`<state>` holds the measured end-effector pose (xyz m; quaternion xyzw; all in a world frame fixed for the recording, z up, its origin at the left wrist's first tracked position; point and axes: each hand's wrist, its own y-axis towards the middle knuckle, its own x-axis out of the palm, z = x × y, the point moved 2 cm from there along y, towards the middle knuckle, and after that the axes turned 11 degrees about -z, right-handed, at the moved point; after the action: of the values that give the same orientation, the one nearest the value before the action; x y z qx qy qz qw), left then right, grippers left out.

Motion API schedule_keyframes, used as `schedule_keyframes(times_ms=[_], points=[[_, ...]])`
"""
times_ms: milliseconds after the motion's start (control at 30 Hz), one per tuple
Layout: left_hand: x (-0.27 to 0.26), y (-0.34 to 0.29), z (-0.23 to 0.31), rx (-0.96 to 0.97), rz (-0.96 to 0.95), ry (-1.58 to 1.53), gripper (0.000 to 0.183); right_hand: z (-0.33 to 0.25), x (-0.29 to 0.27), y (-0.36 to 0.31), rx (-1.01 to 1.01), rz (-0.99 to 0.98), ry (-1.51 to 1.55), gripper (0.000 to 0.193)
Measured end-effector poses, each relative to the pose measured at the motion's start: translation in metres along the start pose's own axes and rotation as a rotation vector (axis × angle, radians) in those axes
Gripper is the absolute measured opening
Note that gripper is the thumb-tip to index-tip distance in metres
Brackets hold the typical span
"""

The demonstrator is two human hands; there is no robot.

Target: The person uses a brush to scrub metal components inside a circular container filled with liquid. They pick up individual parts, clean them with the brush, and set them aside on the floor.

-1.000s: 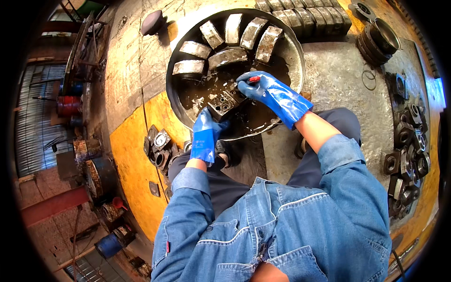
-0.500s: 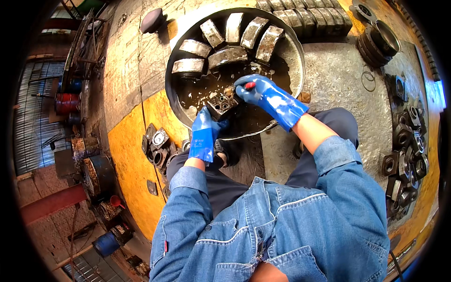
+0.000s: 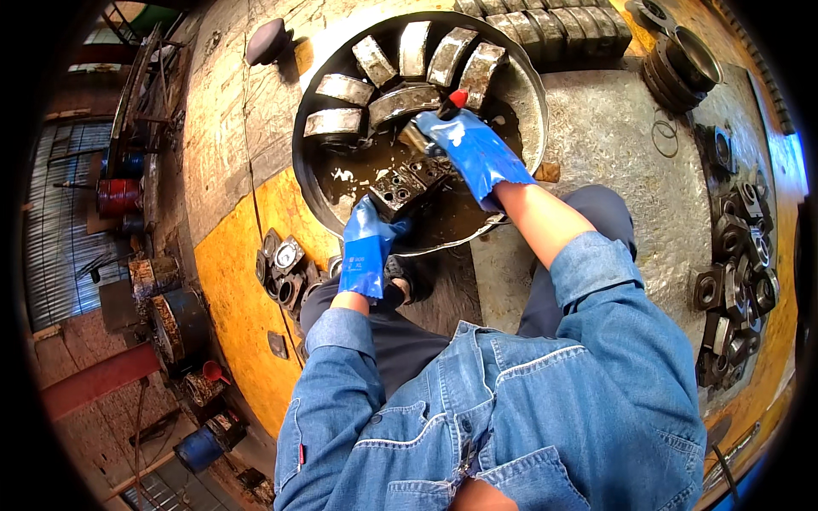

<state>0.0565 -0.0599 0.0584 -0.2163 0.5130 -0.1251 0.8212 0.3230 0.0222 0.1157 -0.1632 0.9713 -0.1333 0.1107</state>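
Note:
My left hand [image 3: 368, 238], in a blue rubber glove, grips the near left end of a dark metal block [image 3: 399, 189] with several round holes, tilted over a round basin [image 3: 544, 128] of murky brown liquid. My right hand [image 3: 464, 143], gloved alike, is closed around a brush [image 3: 417, 138]; its red handle end sticks up past the fingers and its brownish head sits just above the block. Whether the brush touches the block is hard to tell. Several curved metal pieces [image 3: 343, 88] stand along the basin's far side, and one [image 3: 404, 103] lies nearer the middle.
Beyond the basin are rows of similar curved pieces [image 3: 545, 34]. Stacked metal rings [image 3: 682, 72] stand at the far right, with many small machined parts [image 3: 733, 264] below them. Other parts [image 3: 285, 260] lie left of my leg. A dark rounded object [image 3: 267, 43] sits at the far left.
My right hand has turned and shifted slightly up, so the brush's red end now points away and its head shows. The block is more exposed; my left hand keeps hold of it.

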Motion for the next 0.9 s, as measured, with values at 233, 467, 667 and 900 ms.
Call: schedule_keyframes(times_ms=[233,467,667,900], points=[[0.004,0.006,0.001,0.045,0.002,-0.010,0.065,0.006,0.034,0.021,0.180,-0.125,0.080,0.048],[0.000,0.000,0.005,-0.018,-0.046,-0.080,0.064,-0.009,0.044,0.012,0.277,-0.289,-0.359,0.043],[0.000,0.005,0.004,-0.006,-0.022,0.019,0.066,-0.004,0.023,0.008,0.227,-0.227,-0.529,0.044],[-0.001,0.005,0.016,0.002,-0.022,0.029,0.061,0.099,-0.017,0.034,0.343,0.063,-0.437,0.041]])
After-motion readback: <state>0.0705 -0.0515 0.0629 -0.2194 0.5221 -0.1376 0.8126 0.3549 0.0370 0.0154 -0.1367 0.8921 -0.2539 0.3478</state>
